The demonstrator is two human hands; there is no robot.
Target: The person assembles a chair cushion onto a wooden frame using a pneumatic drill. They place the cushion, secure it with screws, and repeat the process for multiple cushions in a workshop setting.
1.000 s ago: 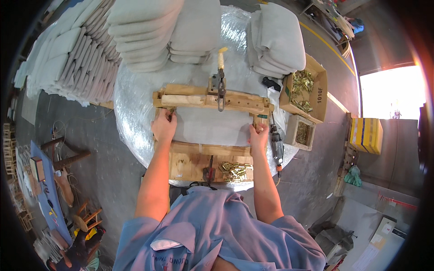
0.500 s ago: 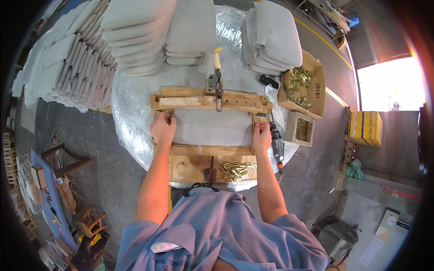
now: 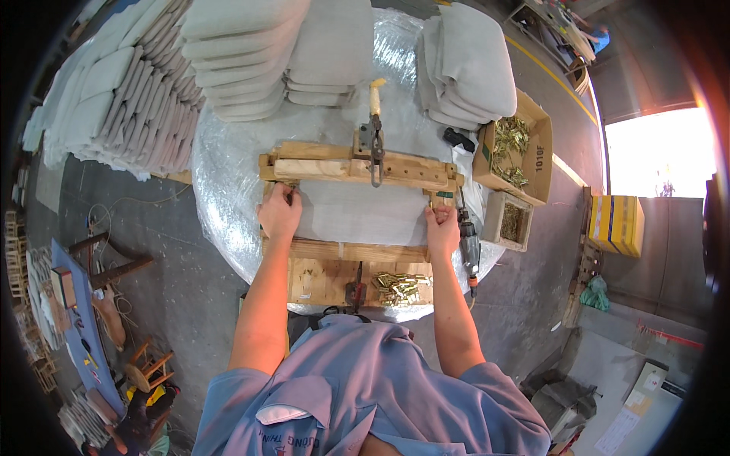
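Note:
A grey padded panel (image 3: 361, 214) lies inside a wooden jig (image 3: 334, 251). A metal toggle clamp (image 3: 376, 140) with a yellowish handle stands on the jig's far rail. My left hand (image 3: 278, 214) is closed at the panel's far left corner, fingertips pinched against the jig; what they hold is hidden. At the right side, my right hand (image 3: 442, 232) pinches something small beside the jig's right block, too small to name. Brass-coloured metal pieces (image 3: 401, 289) are heaped on the wooden board nearest me, to the right of a dark red-and-black tool (image 3: 355, 292).
A power drill (image 3: 470, 251) lies right of the jig. Beyond it are a cardboard box (image 3: 538, 148) of brass-coloured pieces and a small bin (image 3: 498, 228) of tiny parts. Stacks of grey padded panels (image 3: 243, 57) line the table's far side. A yellow box (image 3: 616, 226) stands farther right.
The whole view has shifted slightly, so the table appears a little farther right. Both hands stay at the jig's two sides, with only small finger movements.

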